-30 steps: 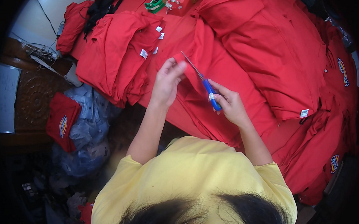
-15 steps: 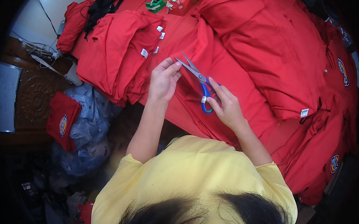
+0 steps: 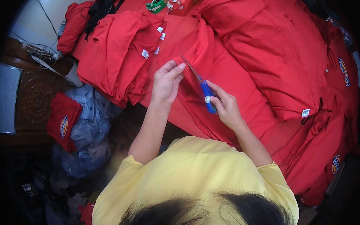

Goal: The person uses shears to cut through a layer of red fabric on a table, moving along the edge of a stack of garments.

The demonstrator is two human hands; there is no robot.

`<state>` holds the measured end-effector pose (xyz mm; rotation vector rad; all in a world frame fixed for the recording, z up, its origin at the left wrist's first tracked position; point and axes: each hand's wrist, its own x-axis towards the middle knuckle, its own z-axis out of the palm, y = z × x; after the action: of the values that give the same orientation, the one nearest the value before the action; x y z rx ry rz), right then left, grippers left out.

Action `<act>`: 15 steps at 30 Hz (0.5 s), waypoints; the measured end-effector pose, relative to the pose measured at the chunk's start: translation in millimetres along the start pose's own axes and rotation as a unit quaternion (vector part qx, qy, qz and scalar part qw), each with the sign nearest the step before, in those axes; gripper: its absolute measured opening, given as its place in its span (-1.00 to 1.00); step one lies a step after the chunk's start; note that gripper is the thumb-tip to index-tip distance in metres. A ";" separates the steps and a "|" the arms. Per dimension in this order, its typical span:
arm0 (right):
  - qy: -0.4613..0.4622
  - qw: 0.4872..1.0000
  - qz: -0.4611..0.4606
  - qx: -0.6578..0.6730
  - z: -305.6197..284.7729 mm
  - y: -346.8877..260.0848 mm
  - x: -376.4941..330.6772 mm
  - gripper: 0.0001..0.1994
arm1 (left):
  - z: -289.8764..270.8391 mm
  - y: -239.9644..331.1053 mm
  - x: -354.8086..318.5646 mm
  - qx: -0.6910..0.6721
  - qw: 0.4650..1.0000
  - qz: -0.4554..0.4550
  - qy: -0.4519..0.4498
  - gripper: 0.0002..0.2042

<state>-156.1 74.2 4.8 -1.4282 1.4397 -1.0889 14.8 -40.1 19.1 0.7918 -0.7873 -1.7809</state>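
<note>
Blue-handled scissors (image 3: pixel 205 92) are gripped in my right hand (image 3: pixel 227 109), their thin blades pointing up and to the left. The blades appear together, seen nearly edge-on. Beside the blade tips, my left hand (image 3: pixel 168 83) is closed with thumb and forefinger pressed together. Whatever may be in that pinch is too small to make out. Both hands are above a spread of red cloth (image 3: pixel 236 86) that covers the work surface. A large red garment (image 3: pixel 265 48) with a white label (image 3: pixel 305 113) lies beyond my right hand.
To the left rises a stack of folded red garments (image 3: pixel 110 50) with small white tags. A green tape dispenser (image 3: pixel 155 7) and a red box (image 3: pixel 183 4) stand at the far edge. Clear plastic bags (image 3: pixel 88 127) and a folded red garment (image 3: pixel 63 118) sit lower left.
The scissors have turned in my right hand, and their blades, spread apart before, now look together. My left hand has shifted slightly right, still pinched.
</note>
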 end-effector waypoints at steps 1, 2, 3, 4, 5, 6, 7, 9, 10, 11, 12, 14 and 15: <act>-0.012 0.999 0.035 0.008 -1.3 -3.5 0.1 -0.55 | -0.1 -0.2 0.1 0.000 1.000 0.001 -0.001 -0.83; -0.024 0.997 0.071 0.015 -2.0 -5.3 0.1 -0.54 | -0.5 -0.4 0.2 -0.002 1.000 0.005 -0.004 -0.82; -0.021 0.998 0.064 0.012 -2.1 -5.7 -0.2 -0.54 | -1.2 -0.8 0.3 -0.003 1.000 0.008 -0.008 -0.81; -0.018 0.998 0.057 0.009 -2.0 -5.8 -1.0 -0.53 | -1.8 -1.0 0.4 -0.005 1.000 0.012 -0.011 -0.81; -0.014 0.999 0.050 0.006 -2.5 -6.2 -1.7 -0.52 | 0.4 0.1 0.4 -0.008 1.000 0.017 -0.011 -0.80; 0.008 1.000 -0.002 -0.019 -1.1 -1.9 -2.9 -0.51 | 4.0 1.9 0.2 -0.011 1.000 0.022 -0.010 -0.79; 0.030 0.997 -0.055 -0.043 2.0 6.4 -4.4 -0.50 | 6.1 3.0 0.4 -0.014 0.999 0.027 -0.010 -0.78; 0.040 0.992 -0.098 -0.074 3.7 9.5 -5.4 -0.49 | 0.3 1.6 1.2 -0.008 0.999 0.031 -0.015 -0.76; 0.030 0.992 -0.090 -0.081 2.7 6.5 -5.3 -0.48 | -1.7 1.2 1.3 -0.005 0.999 0.032 -0.018 -0.75; 0.022 0.993 -0.080 -0.088 1.8 4.3 -5.4 -0.47 | -0.3 1.2 0.4 0.008 0.999 0.034 -0.017 -0.74; 0.021 0.993 -0.077 -0.090 1.1 2.0 -5.1 -0.47 | 2.6 1.8 -1.7 0.021 0.999 0.036 -0.016 -0.74; 0.018 0.992 -0.074 -0.096 0.0 -2.1 -3.6 -0.47 | 5.2 0.2 -4.5 0.047 0.998 0.039 -0.015 -0.73; 0.021 0.993 -0.075 -0.093 -0.2 -1.7 -2.7 -0.48 | 5.9 -1.1 -5.6 0.061 0.997 0.041 -0.016 -0.73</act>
<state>-155.7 76.9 6.4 -1.6766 1.5169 -1.1052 11.1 -33.7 22.5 0.8011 -0.9430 -1.6876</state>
